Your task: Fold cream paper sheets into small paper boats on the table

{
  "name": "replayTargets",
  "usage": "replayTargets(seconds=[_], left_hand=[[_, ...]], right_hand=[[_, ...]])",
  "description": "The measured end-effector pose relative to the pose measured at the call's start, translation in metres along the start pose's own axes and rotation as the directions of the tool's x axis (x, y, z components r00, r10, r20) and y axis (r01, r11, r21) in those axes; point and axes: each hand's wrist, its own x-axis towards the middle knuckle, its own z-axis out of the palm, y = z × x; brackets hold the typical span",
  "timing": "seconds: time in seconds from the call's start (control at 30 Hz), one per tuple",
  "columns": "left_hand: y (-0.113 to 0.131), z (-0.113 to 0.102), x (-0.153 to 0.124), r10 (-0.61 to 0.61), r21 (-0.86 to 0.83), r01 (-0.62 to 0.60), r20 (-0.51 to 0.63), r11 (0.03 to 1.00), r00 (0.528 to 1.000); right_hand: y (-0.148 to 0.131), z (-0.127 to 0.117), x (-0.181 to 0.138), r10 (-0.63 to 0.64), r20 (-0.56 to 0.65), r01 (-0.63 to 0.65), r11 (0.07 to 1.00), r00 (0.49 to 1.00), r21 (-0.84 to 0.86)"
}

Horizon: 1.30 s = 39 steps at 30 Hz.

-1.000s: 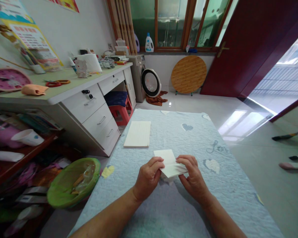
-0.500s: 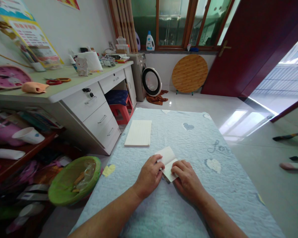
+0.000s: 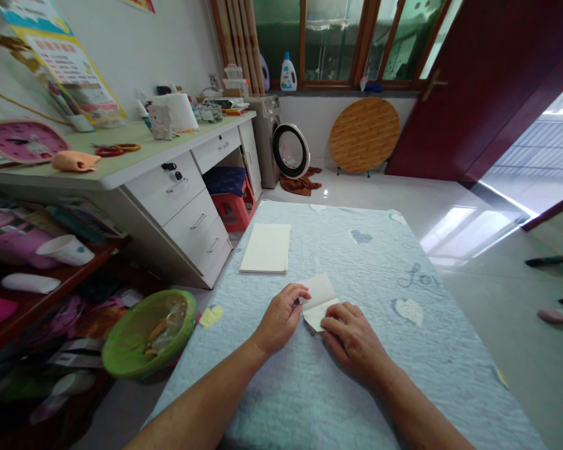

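Note:
A small white sheet of paper (image 3: 319,292) with a crease across its middle lies between my hands on the table. My left hand (image 3: 281,317) pinches its left edge, thumb and fingers close together. At the lower right corner, my right hand (image 3: 349,334) grips the paper with bent fingers; its thumb is mostly hidden. The near half tilts up a little along the crease. Beyond my left hand lies a pad of cream paper (image 3: 265,248), untouched.
A pale blue quilted cloth with hearts covers the table (image 3: 380,281). A green basket (image 3: 117,350) stands at its left, below a desk (image 3: 169,150) with scissors (image 3: 110,150) and a pink clock (image 3: 25,141). A red stool (image 3: 234,209) is near the far left corner.
The view has shifted slightly. The paper's near half has turned and sits flatter towards my right hand, and my left fingers have moved up along its left edge. Both hands stay on it.

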Motion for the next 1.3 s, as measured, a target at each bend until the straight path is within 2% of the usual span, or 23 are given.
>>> replayTargets(seconds=[0.3,0.5,0.83,1.0,1.13,1.3], left_hand=[[-0.001,0.005,-0.002,0.010,0.097,-0.008,-0.019,0.995,1.000],[-0.005,0.004,-0.004,0.009,0.111,-0.006,-0.025,0.994,1.000],[-0.006,0.004,-0.004,0.041,0.126,-0.037,-0.028,0.991,0.999],[-0.005,0.004,-0.002,0.036,0.155,-0.033,-0.017,0.987,0.999],[-0.003,0.003,-0.004,0.058,0.260,-0.043,-0.048,0.965,0.997],[0.006,-0.001,-0.011,0.090,0.417,-0.042,-0.097,0.908,0.991]], right_hand=[[0.001,0.002,0.000,-0.032,-0.028,0.030,0.998,0.999,-0.053],[0.001,0.003,0.003,-0.025,-0.011,0.024,0.999,1.000,-0.028],[0.004,0.012,0.007,0.107,-0.078,-0.105,0.994,0.991,0.027],[0.005,0.018,0.008,0.207,-0.084,-0.210,0.977,0.975,-0.030],[0.004,0.020,0.010,0.287,-0.140,-0.300,0.951,0.948,-0.079],[0.004,0.021,0.012,0.326,-0.144,-0.338,0.939,0.934,-0.069]])
